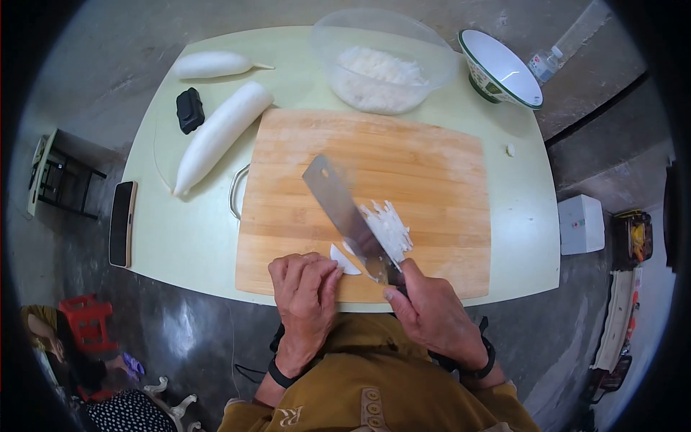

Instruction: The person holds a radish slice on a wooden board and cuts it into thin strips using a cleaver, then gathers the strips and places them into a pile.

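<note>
My right hand (439,317) grips the knife (349,216), its blade angled toward eleven o'clock; my left hand (306,295) pinches a radish piece (344,261) at the blade's eight o'clock.

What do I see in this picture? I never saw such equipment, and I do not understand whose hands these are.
There is no robot: these are a person's bare hands. The only picture comes from a camera worn on the head, looking forward and down. The right hand holds a cleaver. The left hand holds a white slice on the cutting board, near white shreds. Around the board, on the table, are a big radish, a smaller radish, a small black object, a phone, a see-through bowl containing more shreds, and a green-rimmed bowl.
</note>
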Tool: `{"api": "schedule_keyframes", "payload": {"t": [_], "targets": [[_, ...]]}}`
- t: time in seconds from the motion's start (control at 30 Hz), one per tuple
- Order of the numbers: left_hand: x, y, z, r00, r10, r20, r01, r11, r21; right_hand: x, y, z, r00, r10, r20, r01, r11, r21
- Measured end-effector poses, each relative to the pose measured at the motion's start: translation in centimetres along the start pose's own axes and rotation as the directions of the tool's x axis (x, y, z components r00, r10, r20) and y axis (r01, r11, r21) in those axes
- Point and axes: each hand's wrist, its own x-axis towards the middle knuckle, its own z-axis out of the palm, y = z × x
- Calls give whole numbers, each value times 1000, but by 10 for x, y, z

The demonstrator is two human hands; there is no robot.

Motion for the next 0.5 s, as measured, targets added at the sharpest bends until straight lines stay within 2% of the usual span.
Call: {"api": "schedule_keyframes", "payload": {"t": [0.07, 0.17, 0.5], "targets": [[1, -1, 1, 1000, 15, -3, -15, 1000, 11, 0, -2, 1, 997, 29, 70, -21, 993, -116], [2, -3, 3, 999, 47, 2, -48, 998, 33, -1, 1, 4, 998, -34, 53, 41, 990, -138], [0, -11, 10, 990, 134, -34, -130, 986, 103, 0, -2, 3, 993, -75, 88, 92, 974, -208]]}}
